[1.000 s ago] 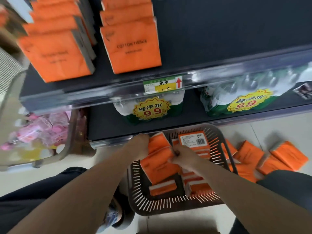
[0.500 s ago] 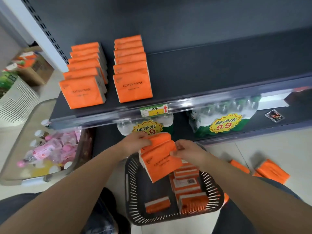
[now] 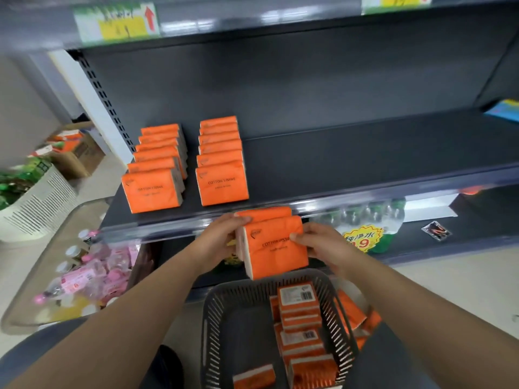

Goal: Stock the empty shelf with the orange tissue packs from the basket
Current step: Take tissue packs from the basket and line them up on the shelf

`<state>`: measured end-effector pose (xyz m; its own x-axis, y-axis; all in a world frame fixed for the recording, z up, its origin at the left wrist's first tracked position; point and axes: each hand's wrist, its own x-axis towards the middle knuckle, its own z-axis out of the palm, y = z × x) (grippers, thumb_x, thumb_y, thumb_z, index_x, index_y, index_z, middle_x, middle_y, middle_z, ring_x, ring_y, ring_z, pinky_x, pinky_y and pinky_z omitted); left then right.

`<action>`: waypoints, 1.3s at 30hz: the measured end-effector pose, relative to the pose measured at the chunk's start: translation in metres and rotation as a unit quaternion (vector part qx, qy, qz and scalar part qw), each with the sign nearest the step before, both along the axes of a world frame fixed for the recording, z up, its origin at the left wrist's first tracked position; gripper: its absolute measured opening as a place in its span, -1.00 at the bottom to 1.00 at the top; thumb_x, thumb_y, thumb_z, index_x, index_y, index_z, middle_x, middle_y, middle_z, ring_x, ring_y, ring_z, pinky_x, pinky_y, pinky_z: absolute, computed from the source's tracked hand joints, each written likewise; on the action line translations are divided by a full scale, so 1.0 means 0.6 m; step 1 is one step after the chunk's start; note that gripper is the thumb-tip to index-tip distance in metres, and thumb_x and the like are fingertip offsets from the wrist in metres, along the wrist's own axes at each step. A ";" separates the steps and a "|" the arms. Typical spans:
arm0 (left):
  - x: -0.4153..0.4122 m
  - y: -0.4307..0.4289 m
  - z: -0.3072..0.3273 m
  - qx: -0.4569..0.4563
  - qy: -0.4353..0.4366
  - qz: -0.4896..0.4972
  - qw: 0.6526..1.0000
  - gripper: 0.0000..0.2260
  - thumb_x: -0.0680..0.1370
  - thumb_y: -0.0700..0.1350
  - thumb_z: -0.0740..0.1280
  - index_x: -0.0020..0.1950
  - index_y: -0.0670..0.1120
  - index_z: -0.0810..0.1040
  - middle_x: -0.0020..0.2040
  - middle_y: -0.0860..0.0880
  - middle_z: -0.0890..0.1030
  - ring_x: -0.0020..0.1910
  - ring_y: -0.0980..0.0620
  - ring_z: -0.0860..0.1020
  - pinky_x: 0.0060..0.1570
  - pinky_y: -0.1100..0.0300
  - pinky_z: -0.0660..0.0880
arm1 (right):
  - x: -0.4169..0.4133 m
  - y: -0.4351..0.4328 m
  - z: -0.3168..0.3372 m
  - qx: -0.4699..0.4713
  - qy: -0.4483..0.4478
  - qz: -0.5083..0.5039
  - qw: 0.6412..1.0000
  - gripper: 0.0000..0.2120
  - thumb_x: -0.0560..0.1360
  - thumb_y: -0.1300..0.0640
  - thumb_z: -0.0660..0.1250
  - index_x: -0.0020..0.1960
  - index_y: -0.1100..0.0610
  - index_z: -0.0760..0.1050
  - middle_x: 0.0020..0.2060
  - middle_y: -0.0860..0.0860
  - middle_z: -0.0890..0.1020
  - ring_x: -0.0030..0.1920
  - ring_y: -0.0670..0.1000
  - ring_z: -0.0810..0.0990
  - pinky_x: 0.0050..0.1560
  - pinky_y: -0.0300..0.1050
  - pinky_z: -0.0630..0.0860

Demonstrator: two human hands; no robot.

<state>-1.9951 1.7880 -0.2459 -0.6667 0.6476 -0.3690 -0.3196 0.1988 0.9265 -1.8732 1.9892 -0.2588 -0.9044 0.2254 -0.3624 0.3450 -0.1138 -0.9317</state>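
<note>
Two orange tissue packs (image 3: 276, 245) are held together upright between my left hand (image 3: 220, 240) and my right hand (image 3: 323, 245), just in front of the dark shelf's front edge (image 3: 365, 175). The dark slatted basket (image 3: 216, 318) sits on the floor below my hands with several orange packs (image 3: 302, 327) still in it. On the shelf's left part stand two rows of orange packs (image 3: 222, 164), each several deep. The shelf to the right of them is bare.
Bottled water with yellow 9.9 price tags (image 3: 362, 240) fills the lower shelf. A clear bin of pink items (image 3: 92, 276) stands at lower left, a white crate (image 3: 36, 203) and a cardboard box (image 3: 78, 155) beyond it. Loose orange packs (image 3: 356, 313) lie right of the basket.
Both hands have lifted the two packs out of the basket up to the shelf's front edge. The view has tilted upward, showing more of the shelf.
</note>
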 end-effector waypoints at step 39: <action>-0.215 0.282 0.082 -0.065 0.205 0.093 0.972 -0.39 0.34 -0.01 0.47 0.37 0.07 0.41 0.33 -0.10 0.43 0.25 -0.06 0.48 0.35 -0.06 0.39 | -0.287 0.220 0.090 0.066 0.093 -0.055 0.992 -0.67 0.48 0.17 0.35 0.24 0.07 0.44 0.07 0.06 0.64 0.11 0.07 0.60 0.23 0.07 0.48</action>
<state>-2.1240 1.9571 -0.1964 -0.8759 0.4679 -0.1177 0.0306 0.2973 0.9543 -2.0456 2.1214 -0.2046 -0.9197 0.3615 -0.1530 0.1584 -0.0149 -0.9873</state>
